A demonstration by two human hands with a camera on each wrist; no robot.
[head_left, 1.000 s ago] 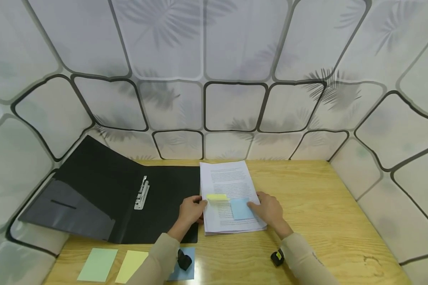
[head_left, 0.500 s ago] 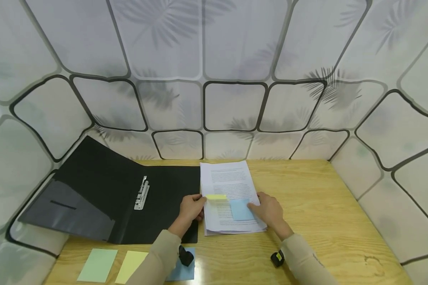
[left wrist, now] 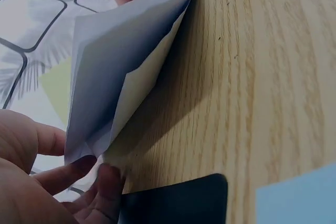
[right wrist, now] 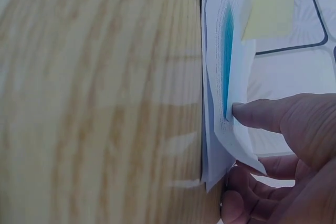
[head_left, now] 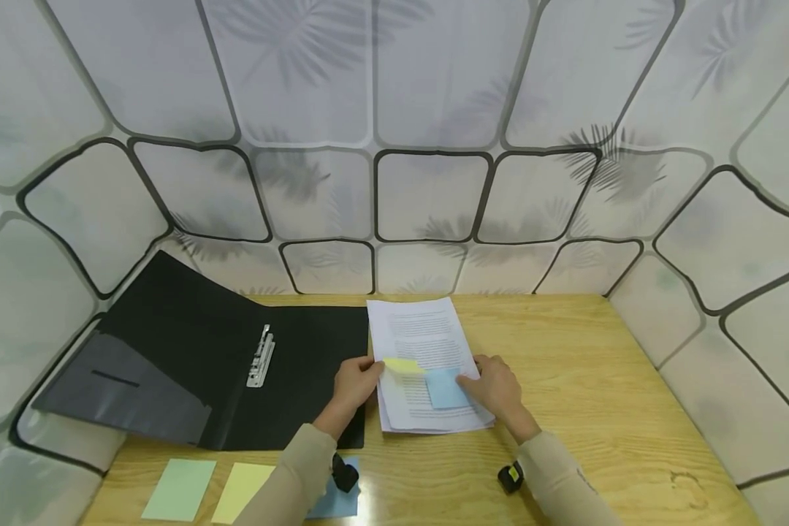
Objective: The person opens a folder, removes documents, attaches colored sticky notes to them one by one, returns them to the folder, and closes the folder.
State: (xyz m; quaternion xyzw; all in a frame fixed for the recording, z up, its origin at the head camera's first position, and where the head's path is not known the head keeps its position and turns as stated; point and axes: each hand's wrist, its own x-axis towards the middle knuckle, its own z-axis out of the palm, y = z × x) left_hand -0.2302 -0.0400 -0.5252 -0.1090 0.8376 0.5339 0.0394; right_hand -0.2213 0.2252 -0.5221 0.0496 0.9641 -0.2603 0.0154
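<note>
A stack of printed paper sheets (head_left: 424, 332) lies at the middle of the table, its left edge lifted. My left hand (head_left: 355, 383) pinches that left edge between thumb and fingers; in the left wrist view the sheets (left wrist: 113, 61) stand parted from the tabletop. My right hand (head_left: 497, 387) holds the right edge, thumb on top near a blue sticky note (head_left: 447, 389), fingers curled under in the right wrist view. A yellow sticky note (head_left: 402, 364) sits on the top sheet by my left thumb.
An open black folder (head_left: 315, 343) with a metal clip (head_left: 261, 358) lies to the left, its cover propped against the patterned wall. Green (head_left: 180, 488), yellow (head_left: 242, 486) and blue (head_left: 342, 500) sticky pads lie along the front edge. The wooden table (head_left: 585, 394) extends right.
My left hand has shifted slightly to the right, lifting the stack's left edge a little. The yellow note has tilted with it. My right hand stays in place.
</note>
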